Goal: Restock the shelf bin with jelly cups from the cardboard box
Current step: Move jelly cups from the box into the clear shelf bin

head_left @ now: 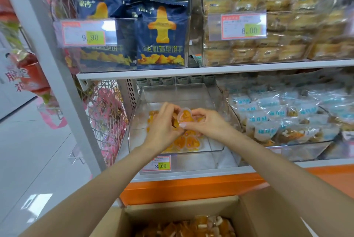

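Over bin point(191, 93), hands point(162, 127) pinch jelly cup point(185, 116)

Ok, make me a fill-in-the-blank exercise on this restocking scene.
1. The price tag below the clear bin reads ____.
2. The left hand and right hand hold a jelly cup over the clear ____.
3. The upper tag beside the navy snack bags reads ____.
4. More jelly cups wait in the open ____ box.
Missing words: 8.60; bin; 9.90; cardboard
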### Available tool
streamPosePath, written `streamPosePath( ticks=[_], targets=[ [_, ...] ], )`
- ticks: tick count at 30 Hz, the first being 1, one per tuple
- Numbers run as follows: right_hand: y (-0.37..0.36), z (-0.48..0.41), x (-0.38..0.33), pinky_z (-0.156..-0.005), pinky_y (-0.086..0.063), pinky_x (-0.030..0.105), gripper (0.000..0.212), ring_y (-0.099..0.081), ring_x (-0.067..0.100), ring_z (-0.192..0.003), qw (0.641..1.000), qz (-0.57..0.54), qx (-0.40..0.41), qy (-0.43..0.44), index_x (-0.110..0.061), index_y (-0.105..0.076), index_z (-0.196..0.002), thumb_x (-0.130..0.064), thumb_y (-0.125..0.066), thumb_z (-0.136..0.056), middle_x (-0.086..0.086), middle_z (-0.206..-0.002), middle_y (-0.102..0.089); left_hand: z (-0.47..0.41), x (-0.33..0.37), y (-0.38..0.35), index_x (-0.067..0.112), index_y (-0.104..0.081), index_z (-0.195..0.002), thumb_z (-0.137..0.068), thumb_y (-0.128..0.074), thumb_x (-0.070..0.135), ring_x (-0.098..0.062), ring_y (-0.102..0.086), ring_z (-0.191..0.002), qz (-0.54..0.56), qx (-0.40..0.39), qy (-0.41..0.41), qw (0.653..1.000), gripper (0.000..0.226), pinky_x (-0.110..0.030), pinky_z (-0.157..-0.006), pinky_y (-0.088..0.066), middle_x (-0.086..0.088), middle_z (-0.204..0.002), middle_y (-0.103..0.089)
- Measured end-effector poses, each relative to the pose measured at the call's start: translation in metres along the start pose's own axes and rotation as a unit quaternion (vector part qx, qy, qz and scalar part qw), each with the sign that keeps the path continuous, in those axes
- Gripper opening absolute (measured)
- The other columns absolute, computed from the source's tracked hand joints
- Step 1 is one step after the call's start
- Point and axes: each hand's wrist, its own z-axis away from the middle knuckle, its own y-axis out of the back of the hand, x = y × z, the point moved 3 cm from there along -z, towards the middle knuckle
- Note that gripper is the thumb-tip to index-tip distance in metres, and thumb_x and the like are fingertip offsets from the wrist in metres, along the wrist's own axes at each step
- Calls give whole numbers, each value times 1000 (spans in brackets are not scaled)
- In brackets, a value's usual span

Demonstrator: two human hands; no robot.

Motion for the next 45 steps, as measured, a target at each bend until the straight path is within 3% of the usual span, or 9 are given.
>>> streamPosePath(
  ticks=[4, 7, 11, 15, 19, 25, 35, 38, 45],
  targets=[
    [1, 1, -3, -72, -51, 34, 31, -57, 13, -72, 997, 72, 20, 8, -14, -70, -93, -33, -80, -70, 13, -87, -67, 3, 7, 1, 12, -53, -96, -73, -72, 13, -7, -45, -69, -15, 2, -33, 999, 30, -22, -59, -37, 4, -96, -43],
    [9, -3, -4, -82, -51, 35, 37, -61, 16, -79, 995, 98, 1, -4, -15, -68, -104, -28, -79, -72, 7, -90, -67, 2, 0, 4, 11, -54, -106, -74, -74, 11, 1, -48, -70, -13, -44, -52, 998, 37, -14, -60, -40, 7, -99, -41],
    [33, -24, -6, -96, -46, 33, 60, -59, 18, -108, 968, 251, -29, 3, -21, -58, -123, -34, -81, -69, 0, -116, -61, -1, -22, 13, 13, -56, -112, -79, -72, 15, -9, -57, -84, -39, -75, -29, 996, 36, -35, -75, -51, -1, -107, -47],
    [38, -44, -12, -93, -37, 28, 63, -46, 20, -110, 869, 474, -134, 42, -21, -54, -128, -40, -76, -73, 1, -118, -56, -8, -44, 29, 12, -56, -112, -85, -65, 17, -17, -58, -97, -94, -92, 21, 991, 30, -32, -84, -46, -4, -115, -47],
    [14, -57, 3, -92, -38, 29, 53, -50, 25, -110, 766, 599, -233, 28, -11, -57, -120, -38, -73, -77, 9, -117, -55, -12, -56, 32, 13, -55, -115, -86, -63, 19, -21, -57, -100, -105, -122, 35, 986, 30, -38, -88, -46, -5, -118, -44],
    [-4, -71, 29, -87, -51, 32, 52, -56, 27, -109, 685, 678, -267, -25, -9, -58, -121, -32, -72, -77, 10, -122, -55, -18, -63, 33, 12, -54, -117, -87, -62, 22, -23, -54, -104, -90, -136, 57, 985, 32, -37, -93, -43, -6, -119, -42],
    [-28, -70, 44, -87, -46, 29, 63, -53, 24, -115, 669, 688, -276, -58, -14, -44, -137, -27, -70, -81, 7, -133, -50, -20, -58, 38, 11, -56, -113, -88, -63, 23, -23, -58, -102, -66, -135, 50, 987, 28, -28, -89, -43, -8, -120, -41],
    [-30, -71, 48, -89, -50, 31, 61, -55, 24, -112, 671, 692, -262, -44, -15, -48, -133, -28, -72, -78, 7, -129, -52, -21, -60, 41, 14, -57, -111, -88, -63, 25, -24, -56, -104, -67, -135, 56, 987, 26, -36, -92, -45, -7, -120, -42],
    [-23, -65, 51, -82, -52, 36, 52, -57, 25, -102, 712, 665, -225, -15, -18, -51, -123, -24, -73, -76, 7, -118, -58, -21, -62, 44, 13, -57, -111, -87, -64, 27, -25, -58, -101, -76, -138, 58, 986, 28, -39, -91, -46, -8, -120, -43]
  ],
)
